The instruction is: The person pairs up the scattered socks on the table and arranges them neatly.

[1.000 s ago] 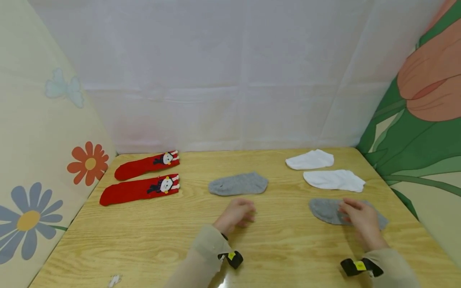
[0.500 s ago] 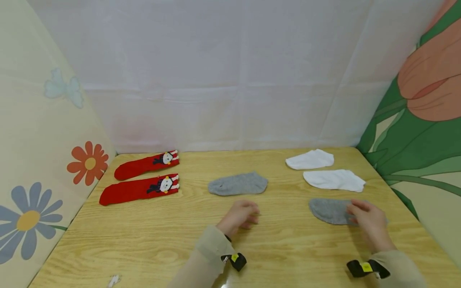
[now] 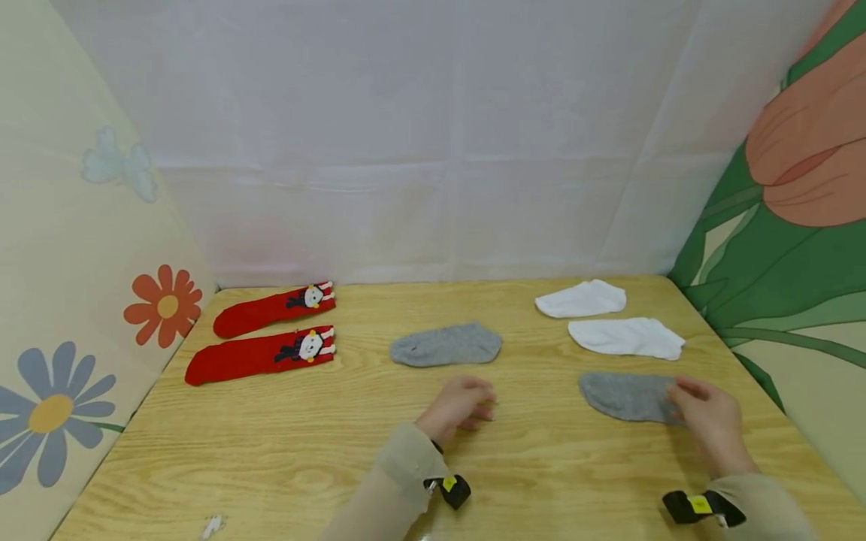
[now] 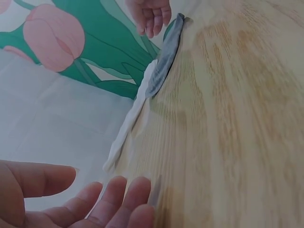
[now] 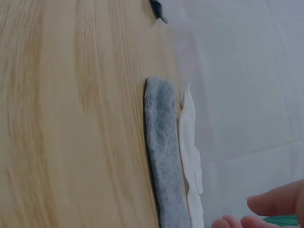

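Observation:
My right hand (image 3: 710,417) hovers over the cuff end of a grey ankle sock (image 3: 625,396), overlapping it in the head view. In the right wrist view its thumb (image 5: 275,200) and fingers are parted, holding nothing. The same sock (image 5: 164,142) lies flat, toe pointing left. My left hand (image 3: 458,407) is held over the table with loosely bent fingers. Nothing lies between its thumb and fingers (image 4: 111,202) in the left wrist view. Just beyond it is a second grey ankle sock (image 3: 446,346), also flat.
Two white ankle socks (image 3: 629,336) lie behind the right grey sock. On the left are two long red socks (image 3: 260,357) with a cartoon figure near the cuff. A white mark (image 3: 213,526) shows at the wooden table's (image 3: 284,451) front left. Cloth-covered walls (image 3: 446,150) enclose the table.
Both hands have drifted to the right, the right one moving toward the cuff end of the grey sock and uncovering more of it. The socks stay in place.

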{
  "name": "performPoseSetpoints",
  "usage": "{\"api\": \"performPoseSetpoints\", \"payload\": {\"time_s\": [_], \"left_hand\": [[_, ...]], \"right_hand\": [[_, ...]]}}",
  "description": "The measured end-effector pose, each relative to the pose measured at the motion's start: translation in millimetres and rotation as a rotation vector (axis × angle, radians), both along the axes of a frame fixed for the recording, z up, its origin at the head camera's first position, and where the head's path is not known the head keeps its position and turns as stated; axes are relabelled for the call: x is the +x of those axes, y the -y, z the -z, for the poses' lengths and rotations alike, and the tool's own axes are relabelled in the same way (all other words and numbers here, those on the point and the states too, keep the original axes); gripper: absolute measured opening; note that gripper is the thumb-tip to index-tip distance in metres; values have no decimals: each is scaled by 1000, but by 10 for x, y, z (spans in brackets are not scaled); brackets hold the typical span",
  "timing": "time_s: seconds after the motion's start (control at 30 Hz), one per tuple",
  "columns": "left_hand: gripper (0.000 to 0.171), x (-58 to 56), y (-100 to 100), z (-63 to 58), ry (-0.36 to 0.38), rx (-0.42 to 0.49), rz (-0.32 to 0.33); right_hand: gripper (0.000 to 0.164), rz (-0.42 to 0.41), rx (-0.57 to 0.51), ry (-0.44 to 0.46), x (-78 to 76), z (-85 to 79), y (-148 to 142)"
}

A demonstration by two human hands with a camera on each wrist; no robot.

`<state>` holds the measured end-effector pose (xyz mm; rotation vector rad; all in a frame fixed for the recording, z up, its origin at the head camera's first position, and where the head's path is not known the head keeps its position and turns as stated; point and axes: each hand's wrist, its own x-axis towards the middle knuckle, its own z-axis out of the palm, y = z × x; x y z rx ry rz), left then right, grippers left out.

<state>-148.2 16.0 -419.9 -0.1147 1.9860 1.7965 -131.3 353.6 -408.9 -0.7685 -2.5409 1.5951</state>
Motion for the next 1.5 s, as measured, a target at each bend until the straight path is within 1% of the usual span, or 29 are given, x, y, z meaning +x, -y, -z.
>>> {"api": "performPoseSetpoints", "payload": {"time_s": [0.17,0.3,0.57,0.83,1.07,1.17,1.37,1.5], "left_hand": [[29,-9,-36,5,0,21,10],[32,-19,-67,6,-13,30,17],[31,-33,-125,-1,-9,41,15],[29,-41,-151,21,-6,43,29],[29,-45,-171,11,10,41,44],[29,-49,-190,10,5,35,53],[27,-55,-253,27,5,45,42],[27,-56,-302,26,7,61,33]], "right_hand": [[51,19,0,-13,-2,3,-30],[52,22,25,-2,-7,8,-63],[54,39,57,22,-9,1,-143],[56,13,128,21,11,-61,-229],[57,19,144,30,1,-78,-297],[56,19,149,37,-3,-85,-318],[58,22,155,65,5,-98,-346],[58,9,177,74,6,-108,-365]]}}
